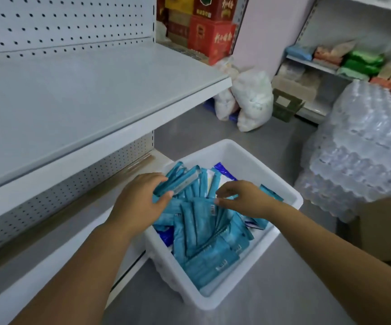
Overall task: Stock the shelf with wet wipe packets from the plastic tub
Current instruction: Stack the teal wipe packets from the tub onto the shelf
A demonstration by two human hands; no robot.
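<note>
A white plastic tub (243, 151) stands on the grey floor, filled with several teal-blue wet wipe packets (204, 242). My left hand (140, 200) is over the tub's left side and grips a small bunch of packets (178, 181) between thumb and fingers. Over the middle of the tub, my right hand (243, 198) has curled fingers and thumb pinching at the top edges of packets below it. The grey metal shelf (84, 97) at the left, above the tub, carries nothing.
A lower shelf board (56, 249) runs under the grey shelf beside the tub. Stacked clear plastic containers (363, 146) stand at the right, white bags (250, 99) behind the tub, a brown carton (386, 233) at the far right, and stocked shelves at the back.
</note>
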